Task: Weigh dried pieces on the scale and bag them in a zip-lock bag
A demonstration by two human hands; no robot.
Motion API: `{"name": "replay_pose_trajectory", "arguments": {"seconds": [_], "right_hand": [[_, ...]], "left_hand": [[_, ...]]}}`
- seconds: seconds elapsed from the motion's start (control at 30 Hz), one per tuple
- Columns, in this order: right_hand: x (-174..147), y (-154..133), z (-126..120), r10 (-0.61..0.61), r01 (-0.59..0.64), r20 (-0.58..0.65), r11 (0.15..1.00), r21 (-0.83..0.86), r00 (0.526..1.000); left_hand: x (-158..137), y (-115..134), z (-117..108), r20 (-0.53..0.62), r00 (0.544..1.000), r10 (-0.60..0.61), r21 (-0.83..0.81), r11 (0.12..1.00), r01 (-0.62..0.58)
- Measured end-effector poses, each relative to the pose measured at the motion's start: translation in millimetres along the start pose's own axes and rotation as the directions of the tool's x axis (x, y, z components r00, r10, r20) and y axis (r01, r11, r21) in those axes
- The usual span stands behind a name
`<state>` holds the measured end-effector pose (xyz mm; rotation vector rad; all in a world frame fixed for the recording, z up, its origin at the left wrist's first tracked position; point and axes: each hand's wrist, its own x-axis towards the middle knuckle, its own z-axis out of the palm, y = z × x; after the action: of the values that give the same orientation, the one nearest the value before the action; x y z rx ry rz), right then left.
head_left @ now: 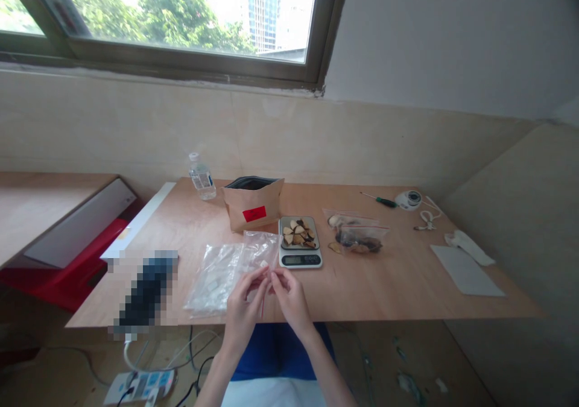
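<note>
My left hand (246, 291) and my right hand (290, 295) meet in front of the scale, fingertips pinched on a clear zip bag (261, 245) with a red line along its edge. My fingers cover part of the bag, so its opening cannot be made out. Under and left of it lie more clear plastic bags (210, 283). Just beyond my right hand stands a digital kitchen scale (300, 261), its pan heaped with pale, dark-edged dried slices (298, 234). A brown kraft pouch (253, 205) with a red label stands open behind the bags.
Filled zip bags (362, 239) lie right of the scale. Farther right are a screwdriver (382, 201), a white dome camera (409, 199) with its cable, and a white sheet (465, 269). A bottle (202, 178) stands at back left; a blurred dark device (147, 292) lies at the left edge.
</note>
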<state>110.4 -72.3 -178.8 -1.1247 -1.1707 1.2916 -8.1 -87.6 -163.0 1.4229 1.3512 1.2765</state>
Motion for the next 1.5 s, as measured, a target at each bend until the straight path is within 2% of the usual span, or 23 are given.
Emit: {"name": "replay_pose_trajectory", "arguments": {"seconds": [0.17, 0.3, 0.4, 0.5, 0.6, 0.73, 0.93, 1.07, 1.17, 1.23, 1.3, 1.33, 1.4, 1.5], "right_hand": [[0.0, -3.1, -10.6, 0.004, -0.004, -0.082, 1.0, 0.01, 0.997], [-2.9, -12.8, -9.5, -0.04, 0.038, -0.038, 0.999, -0.032, 0.998], [-2.8, -13.2, -5.4, -0.071, 0.063, -0.081, 0.994, -0.092, 0.994], [-0.9, -8.7, -4.0, -0.031, 0.026, -0.136, 0.999, -0.038, 0.99], [-0.9, -7.9, -5.3, 0.006, -0.005, -0.129, 1.0, 0.01, 0.992], [-2.9, -15.1, -8.2, -0.014, 0.009, -0.123, 0.999, -0.045, 0.992], [-2.1, -20.7, -13.9, 0.002, -0.004, -0.141, 1.0, -0.015, 0.99], [4.5, -10.8, -29.5, 0.001, -0.007, -0.22, 1.0, -0.029, 0.975], [14.0, 1.5, -48.9, -0.013, -0.015, -0.323, 0.996, -0.084, 0.946], [21.9, 6.0, -61.4, -0.038, -0.013, -0.284, 0.984, -0.176, 0.958], [31.2, 5.6, -72.0, -0.119, 0.068, -0.144, 0.946, -0.316, 0.982], [36.6, 4.3, -77.0, -0.182, 0.136, -0.08, 0.908, -0.395, 0.98], [49.6, 2.4, -87.8, -0.316, 0.257, -0.009, 0.787, -0.561, 0.949], [72.6, 7.3, -107.4, -0.401, 0.291, 0.04, 0.587, -0.756, 0.915]], "left_hand": [[2.9, 1.0, -1.2, -0.085, 0.996, 0.018, 0.041, 0.999, -0.014], [6.1, 0.9, 0.2, -0.011, 0.999, 0.051, 0.079, 0.996, -0.05], [6.3, -0.8, 2.7, 0.009, 0.996, 0.09, 0.098, 0.991, -0.091], [5.4, -2.8, 4.2, 0.015, 0.994, 0.104, 0.096, 0.99, -0.105], [3.9, -3.1, 5.7, 0.016, 0.995, 0.103, 0.088, 0.991, -0.104], [2.0, 1.2, 9.9, -0.005, 0.997, 0.082, 0.047, 0.996, -0.081], [1.8, 5.1, 19.3, -0.035, 0.999, -0.018, -0.052, 0.998, 0.017], [4.8, 7.8, 20.2, -0.162, 0.984, -0.074, -0.09, 0.994, 0.06], [13.6, 12.9, 16.1, -0.314, 0.944, -0.101, -0.086, 0.993, 0.077], [22.0, 16.5, 13.5, -0.373, 0.924, -0.08, -0.072, 0.996, 0.057], [30.2, 19.4, 12.4, -0.393, 0.918, -0.051, -0.047, 0.998, 0.035], [33.6, 20.4, 12.5, -0.391, 0.919, -0.04, -0.033, 0.999, 0.03], [38.3, 21.7, 13.6, -0.385, 0.923, -0.018, 0.0, 1.0, 0.02], [40.7, 21.2, 15.9, -0.353, 0.935, -0.003, 0.023, 1.0, 0.012]]}}
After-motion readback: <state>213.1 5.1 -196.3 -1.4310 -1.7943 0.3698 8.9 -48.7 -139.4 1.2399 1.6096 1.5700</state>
